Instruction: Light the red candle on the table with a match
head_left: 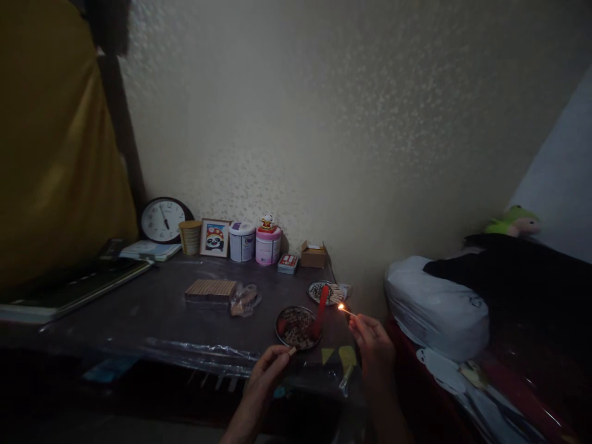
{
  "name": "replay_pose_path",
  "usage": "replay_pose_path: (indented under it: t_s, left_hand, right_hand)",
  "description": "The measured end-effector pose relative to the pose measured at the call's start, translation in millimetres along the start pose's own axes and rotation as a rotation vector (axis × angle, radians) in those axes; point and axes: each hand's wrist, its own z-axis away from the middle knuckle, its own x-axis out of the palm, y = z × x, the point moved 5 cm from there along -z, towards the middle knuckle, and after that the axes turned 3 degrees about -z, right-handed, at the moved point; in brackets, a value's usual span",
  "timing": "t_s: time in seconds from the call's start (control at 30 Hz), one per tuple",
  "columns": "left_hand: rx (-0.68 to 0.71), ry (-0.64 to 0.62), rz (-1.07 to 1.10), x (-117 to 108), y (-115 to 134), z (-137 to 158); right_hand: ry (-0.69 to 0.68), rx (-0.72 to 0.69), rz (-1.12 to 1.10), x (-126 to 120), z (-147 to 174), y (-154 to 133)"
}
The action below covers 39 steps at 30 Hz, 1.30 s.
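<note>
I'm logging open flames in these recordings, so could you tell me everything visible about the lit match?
The match is a thin, pale, wooden-looking stick with a small, bright yellow-orange flame at its far tip. The right hand pinches its near end between thumb and fingers, hiding that part. It slants up and leftward from the fingertips, and in this view the flame appears just right of the small round dish. Apart from the fingers, nothing clearly touches it.
</note>
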Motion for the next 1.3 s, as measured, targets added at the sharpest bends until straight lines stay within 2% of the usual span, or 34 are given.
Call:
replay_pose_path:
  t_s: [0.47, 1.3]
  left_hand:
    - [-0.021, -0.004, 0.015, 1, 2, 2]
    - [-0.033, -0.031, 0.033, 0, 0, -2]
  right_hand:
    - [0.002, -0.036, -0.039, 25, -30, 5]
    - [-0.029, -0.017, -0.065, 47, -40, 6]
